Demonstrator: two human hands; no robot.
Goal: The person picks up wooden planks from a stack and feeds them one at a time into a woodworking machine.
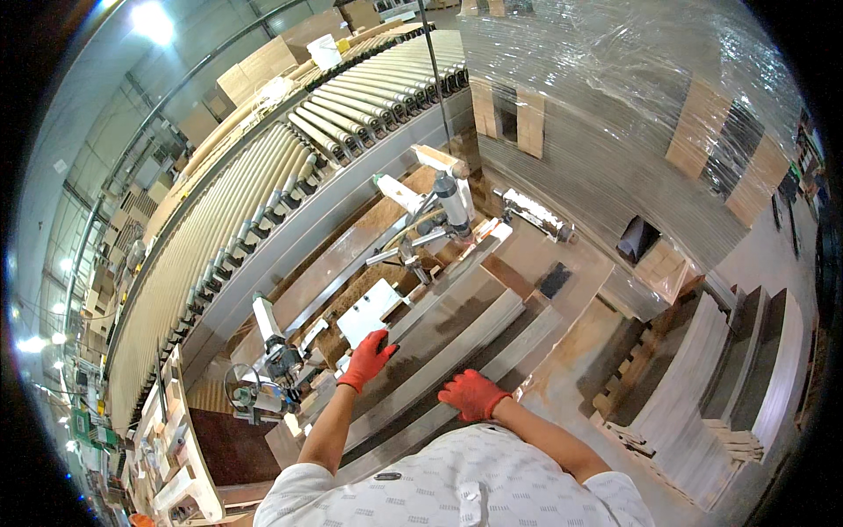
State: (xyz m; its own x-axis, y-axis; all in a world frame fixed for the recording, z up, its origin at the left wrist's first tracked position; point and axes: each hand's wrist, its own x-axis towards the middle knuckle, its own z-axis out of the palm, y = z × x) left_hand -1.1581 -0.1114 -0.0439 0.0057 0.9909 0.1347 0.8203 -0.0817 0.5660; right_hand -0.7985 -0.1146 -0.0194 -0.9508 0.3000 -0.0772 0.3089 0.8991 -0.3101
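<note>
My left hand (pixel 368 361), in a red work glove, reaches over the far long panel (pixel 474 303), its fingers stretched out beside a white plate (pixel 369 314) on the machine. It holds nothing that I can see. My right hand (pixel 475 394), gloved in red too, is at the nearer grey-brown panel (pixel 527 342). Its fingers are apart and slightly bent, and what lies under its palm is hidden. Beyond the panels stand two clamping units, one with a grey cylinder (pixel 450 204) at the far end and one (pixel 279 356) at the left.
A long roller conveyor (pixel 255 184) runs behind the machine. Film-wrapped stacked panels (pixel 580 167) rise at the far right. On the right, more panels (pixel 676 369) sit on a wooden pallet. A wooden cart (pixel 189 474) stands at the lower left. Sawdust lies around the machine.
</note>
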